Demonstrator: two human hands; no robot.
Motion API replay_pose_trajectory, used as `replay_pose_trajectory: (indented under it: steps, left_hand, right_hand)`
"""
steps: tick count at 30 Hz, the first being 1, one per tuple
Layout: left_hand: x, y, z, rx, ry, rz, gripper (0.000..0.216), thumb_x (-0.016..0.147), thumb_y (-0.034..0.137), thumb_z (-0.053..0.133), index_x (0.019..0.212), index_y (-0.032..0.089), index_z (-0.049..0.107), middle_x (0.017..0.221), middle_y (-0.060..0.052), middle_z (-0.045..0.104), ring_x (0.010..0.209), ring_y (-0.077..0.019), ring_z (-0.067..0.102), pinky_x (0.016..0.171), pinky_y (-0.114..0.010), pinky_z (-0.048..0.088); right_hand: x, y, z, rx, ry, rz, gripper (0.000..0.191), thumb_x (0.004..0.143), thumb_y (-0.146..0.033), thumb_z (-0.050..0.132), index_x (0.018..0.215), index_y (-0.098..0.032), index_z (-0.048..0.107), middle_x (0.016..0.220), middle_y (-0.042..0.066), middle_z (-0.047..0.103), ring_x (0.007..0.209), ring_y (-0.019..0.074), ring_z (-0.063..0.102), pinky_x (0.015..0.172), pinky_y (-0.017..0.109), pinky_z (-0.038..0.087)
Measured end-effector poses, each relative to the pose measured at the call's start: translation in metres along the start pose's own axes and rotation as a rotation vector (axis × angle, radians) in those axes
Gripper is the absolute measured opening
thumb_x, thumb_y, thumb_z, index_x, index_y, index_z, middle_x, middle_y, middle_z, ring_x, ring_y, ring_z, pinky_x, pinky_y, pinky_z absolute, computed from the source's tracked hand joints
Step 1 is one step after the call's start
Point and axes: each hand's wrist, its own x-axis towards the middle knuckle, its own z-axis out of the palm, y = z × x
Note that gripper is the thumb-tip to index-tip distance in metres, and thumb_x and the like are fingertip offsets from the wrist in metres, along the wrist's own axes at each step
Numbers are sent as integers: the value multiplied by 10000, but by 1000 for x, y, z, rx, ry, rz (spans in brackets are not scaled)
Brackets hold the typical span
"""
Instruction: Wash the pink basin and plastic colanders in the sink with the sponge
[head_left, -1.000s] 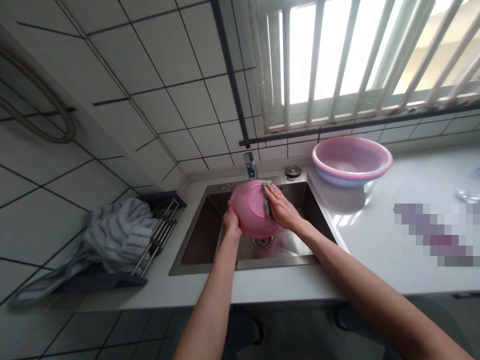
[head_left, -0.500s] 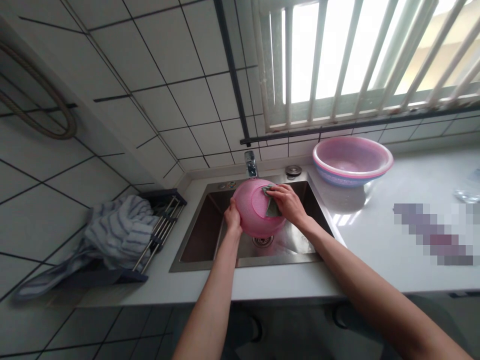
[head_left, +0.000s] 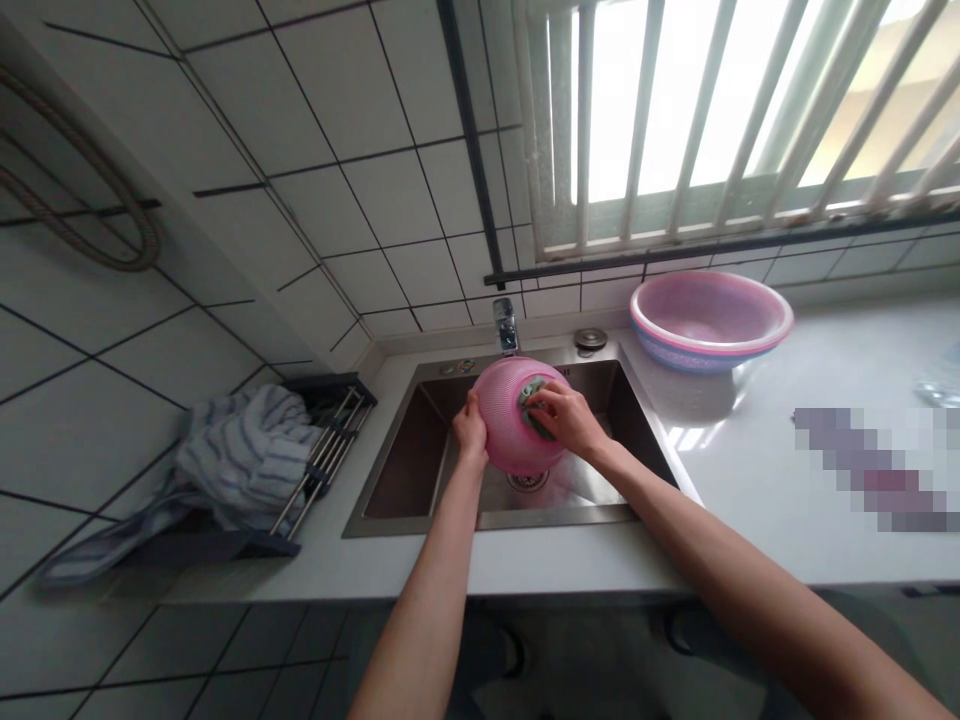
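Note:
Over the metal sink, a pink mesh colander is held up with its underside toward me. My left hand grips its left rim, the thumb along the edge. In my right hand a green cloth is pinched and pressed on the colander's base; the cloth looks bunched up. Just behind the colander is the faucet. Part of the drain shows below it.
Right of the sink stand nested pink and blue basins. A metal strainer lid lies at the sink's back edge. To the left, a striped cloth rests by a folding metal rack. A blurred patch covers something on the counter.
My right hand has moved slightly with the cloth, which is now bunched near the centre of the colander's base instead of hanging down. My left hand keeps its hold on the rim.

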Motion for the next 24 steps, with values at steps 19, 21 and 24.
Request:
replay_pose_trajectory:
  steps: [19, 21, 24]
  left_hand:
    - [1, -2, 2, 81, -22, 92, 791, 823, 826, 589, 915, 64, 780, 800, -106, 717, 694, -177, 562, 605, -262, 386]
    - [1, -2, 3, 102, -27, 97, 779, 852, 798, 579, 950, 54, 788, 821, -116, 731, 716, -186, 583, 621, -264, 397]
    - [1, -3, 5, 127, -15, 94, 774, 872, 781, 564, 981, 50, 792, 829, -125, 741, 730, -197, 600, 629, -269, 402]
  right_hand:
    - [0, 15, 0, 14, 34, 63, 252, 887, -161, 693, 1100, -233, 808, 1053, 53, 767, 814, 163, 706, 816, 280, 560]
    - [3, 25, -6, -38, 136, 170, 238, 894, -179, 696, 1097, -214, 815, 1026, 67, 764, 784, 169, 702, 800, 290, 562]
    - [5, 31, -8, -35, 194, 244, 223, 901, -193, 697, 1087, -201, 820, 979, 68, 765, 763, 173, 705, 785, 293, 567]
